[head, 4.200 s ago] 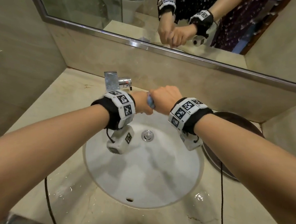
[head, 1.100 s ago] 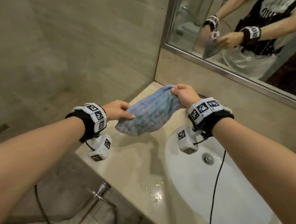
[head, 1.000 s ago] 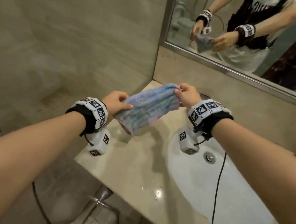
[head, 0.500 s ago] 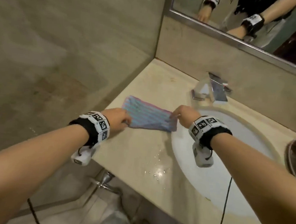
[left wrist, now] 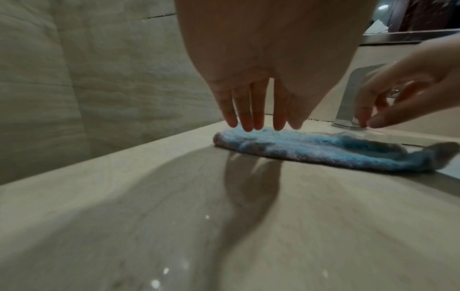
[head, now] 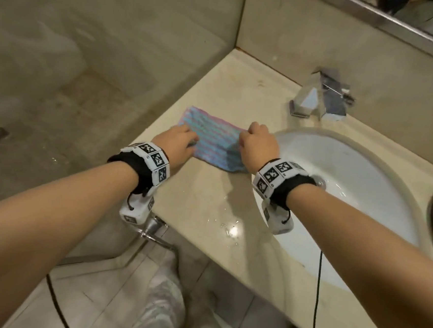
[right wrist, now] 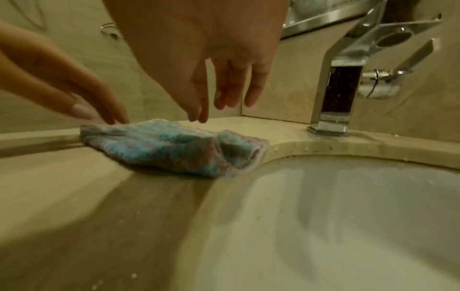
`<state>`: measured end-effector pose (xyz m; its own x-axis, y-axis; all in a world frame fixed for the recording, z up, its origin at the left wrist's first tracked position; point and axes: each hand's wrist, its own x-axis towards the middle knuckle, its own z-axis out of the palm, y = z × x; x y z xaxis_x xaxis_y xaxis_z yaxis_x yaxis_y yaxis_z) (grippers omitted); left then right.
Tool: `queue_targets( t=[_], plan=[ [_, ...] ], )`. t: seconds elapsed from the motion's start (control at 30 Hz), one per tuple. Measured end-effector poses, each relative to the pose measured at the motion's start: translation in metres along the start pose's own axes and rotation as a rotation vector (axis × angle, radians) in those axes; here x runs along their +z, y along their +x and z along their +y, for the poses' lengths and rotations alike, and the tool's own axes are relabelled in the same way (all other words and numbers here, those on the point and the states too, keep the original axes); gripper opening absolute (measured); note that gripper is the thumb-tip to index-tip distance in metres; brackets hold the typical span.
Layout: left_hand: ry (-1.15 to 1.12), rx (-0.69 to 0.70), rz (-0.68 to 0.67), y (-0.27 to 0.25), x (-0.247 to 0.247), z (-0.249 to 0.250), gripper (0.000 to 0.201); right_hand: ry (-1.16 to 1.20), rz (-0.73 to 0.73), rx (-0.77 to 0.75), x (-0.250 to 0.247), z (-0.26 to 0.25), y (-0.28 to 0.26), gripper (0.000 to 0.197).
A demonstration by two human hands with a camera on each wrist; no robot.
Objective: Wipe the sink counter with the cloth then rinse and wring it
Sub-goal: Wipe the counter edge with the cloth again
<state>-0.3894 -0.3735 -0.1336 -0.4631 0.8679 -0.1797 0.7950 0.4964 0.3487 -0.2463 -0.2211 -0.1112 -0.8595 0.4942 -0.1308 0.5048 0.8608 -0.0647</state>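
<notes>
Now we have the cloth (head: 213, 144) lying spread on the counter (head: 207, 204), just left of the sink (head: 348, 198) and in front of the faucet (head: 320, 99). Our left hand (head: 178, 142) rests straight fingertips (left wrist: 245, 123) on the cloth's left edge. Our right hand (head: 259, 146) hangs over the right edge with loosely bent fingers (right wrist: 201, 112); from the wrist views they seem to grip nothing, and whether they touch the fabric we cannot tell. The two hands sit apart, one at each end.

What could go wrong from here, in our judgement: the right corner of the cloth is bunched and reaches the sink's rim, so a careless push toward the basin could drag it over the lip. Droplets (head: 232, 229) shine on the counter nearer us, and a wet cloth pressed lightly may slide and merely smear them rather than lift them.
</notes>
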Motion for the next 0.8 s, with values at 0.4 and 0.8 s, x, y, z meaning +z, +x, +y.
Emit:
queue_targets(
  t=[0.4, 0.8],
  plan=[
    [0.125, 0.039, -0.298, 0.102, -0.007, 0.002, 0.063, 0.036, -0.337, 0.264, 0.012, 0.036, 0.047, 0.075],
    [0.179, 0.142, -0.333, 0.222, -0.028, 0.011, 0.062, 0.069, -0.429, 0.454, 0.001, 0.068, 0.126, 0.075]
  ],
)
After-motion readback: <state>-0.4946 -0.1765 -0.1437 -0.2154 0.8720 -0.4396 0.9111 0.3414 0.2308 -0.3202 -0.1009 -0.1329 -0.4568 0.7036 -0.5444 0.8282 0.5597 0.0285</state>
